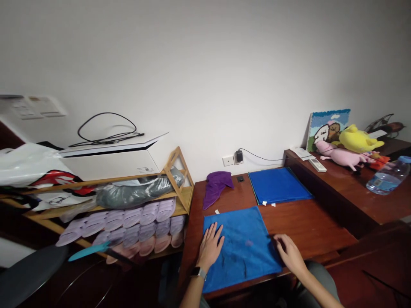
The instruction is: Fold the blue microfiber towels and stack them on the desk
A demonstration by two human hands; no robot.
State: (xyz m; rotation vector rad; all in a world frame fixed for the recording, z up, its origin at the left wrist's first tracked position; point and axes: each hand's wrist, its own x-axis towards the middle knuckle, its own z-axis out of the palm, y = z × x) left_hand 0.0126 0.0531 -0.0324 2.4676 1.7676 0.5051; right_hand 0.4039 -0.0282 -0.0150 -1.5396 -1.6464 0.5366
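A blue cloth (240, 252) with dark marks lies spread flat on the brown wooden desk in front of me. My left hand (211, 244) rests on its left side, palm down with the fingers stretched out. At the cloth's right edge is my right hand (288, 251), its fingers loosely bent and a gap showing between thumb and forefinger; I see nothing held in it. Farther back on the desk lie a neat stack of darker blue cloths (279, 185) and a crumpled purple cloth (217, 186).
Left of the desk stands a wooden rack (184, 194) with lilac and pink slippers and a white box (112, 164). On the raised surface at right are a remote control (317, 165), plush toys (358, 139) and a water bottle (388, 176). A plugged-in charger (239, 155) trails a cable.
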